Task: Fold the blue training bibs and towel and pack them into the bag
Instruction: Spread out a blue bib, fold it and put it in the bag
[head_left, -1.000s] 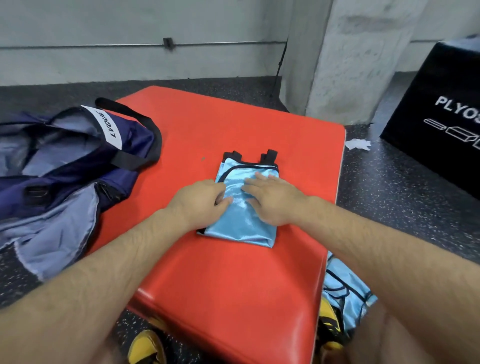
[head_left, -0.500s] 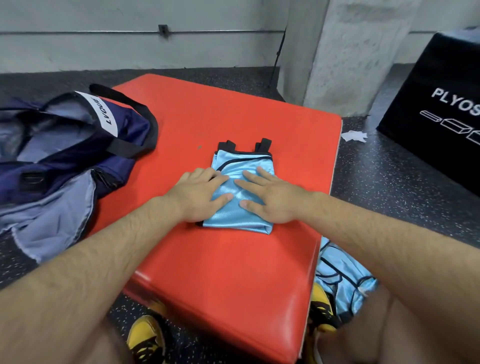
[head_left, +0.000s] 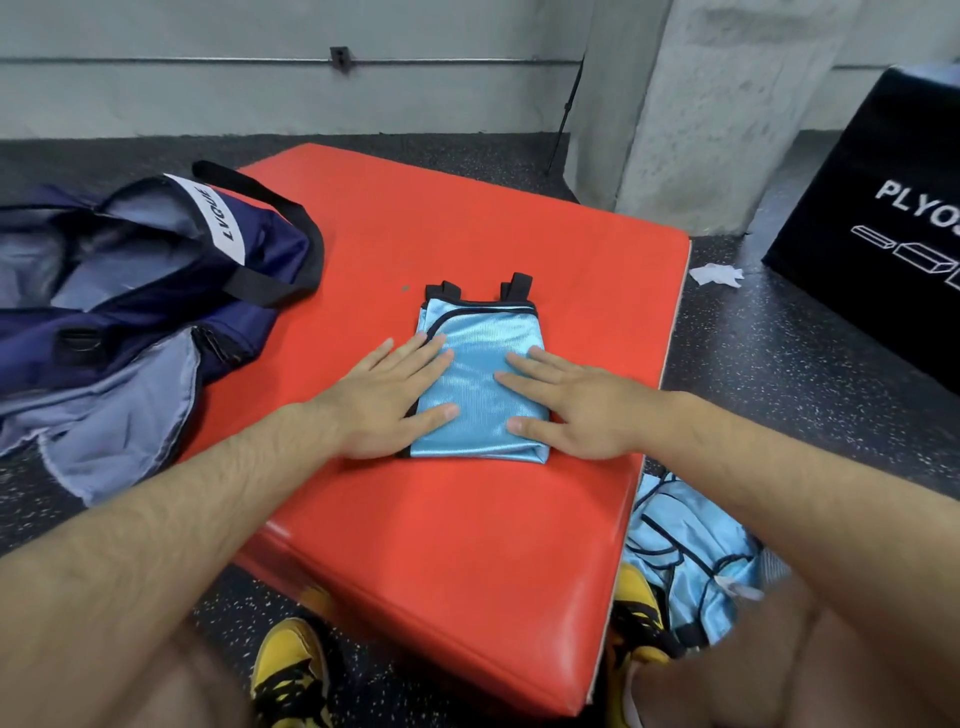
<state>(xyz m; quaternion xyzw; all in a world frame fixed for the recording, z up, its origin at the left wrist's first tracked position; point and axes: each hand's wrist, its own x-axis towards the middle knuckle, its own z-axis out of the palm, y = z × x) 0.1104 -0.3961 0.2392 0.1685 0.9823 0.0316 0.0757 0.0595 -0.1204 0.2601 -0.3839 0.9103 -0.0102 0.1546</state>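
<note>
Looking down from the head camera, I see a red padded vinyl block (head_left: 467, 545) on a dark speckled floor. Near the middle of the block's top lies a folded light-blue shiny training bib (head_left: 485, 374), a neat rectangle with black trim and two black strap ends poking out at its far edge.

My left hand (head_left: 384, 400) lies flat on the bib's left edge, fingers straight and spread, palm partly on the block. My right hand (head_left: 582, 405) lies flat on the bib's right edge in the same way, fingers spread and pressing down. Neither hand grips anything.

At the block's left side sits a navy fabric bag (head_left: 156, 291), unzipped and gaping, its black strap lying over the block's far left corner. Beside the block's near right corner, on the floor, is a loose heap of light-blue bibs (head_left: 685, 561) with black trim.

Yellow and black shoes (head_left: 291, 670) show below the block's near edge. Beyond the block's right side stands a black box (head_left: 883, 208) with white lettering, and a crumpled white scrap (head_left: 717, 274) lies between the two.
</note>
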